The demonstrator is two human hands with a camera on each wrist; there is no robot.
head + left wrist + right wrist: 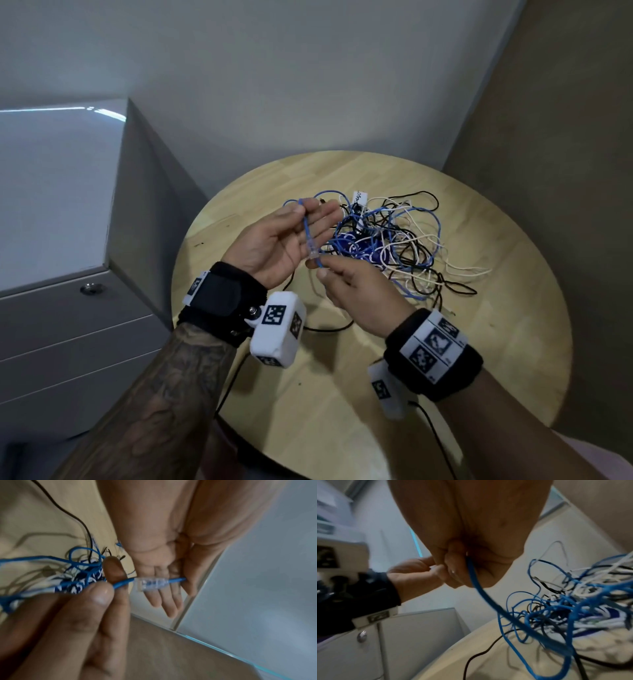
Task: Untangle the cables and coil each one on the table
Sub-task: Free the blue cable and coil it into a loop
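A tangle of blue, white and black cables (387,240) lies on the round wooden table (479,342). One end of a blue cable (306,226) with a clear plug (312,249) is lifted off the heap. My left hand (303,205) is palm up; its thumb and forefinger pinch the cable above the plug, the other fingers straight. My right hand (317,269) pinches a blue strand right beside the plug. The left wrist view shows the plug (149,584) between both pinches. In the right wrist view the blue cable (477,585) hangs from my right hand (462,563) into the heap.
A grey drawer cabinet (68,308) stands to the left of the table, close to its edge. Walls enclose the table at the back and right. A white tag (359,197) sits in the heap. A black cable (325,329) trails towards the near table edge.
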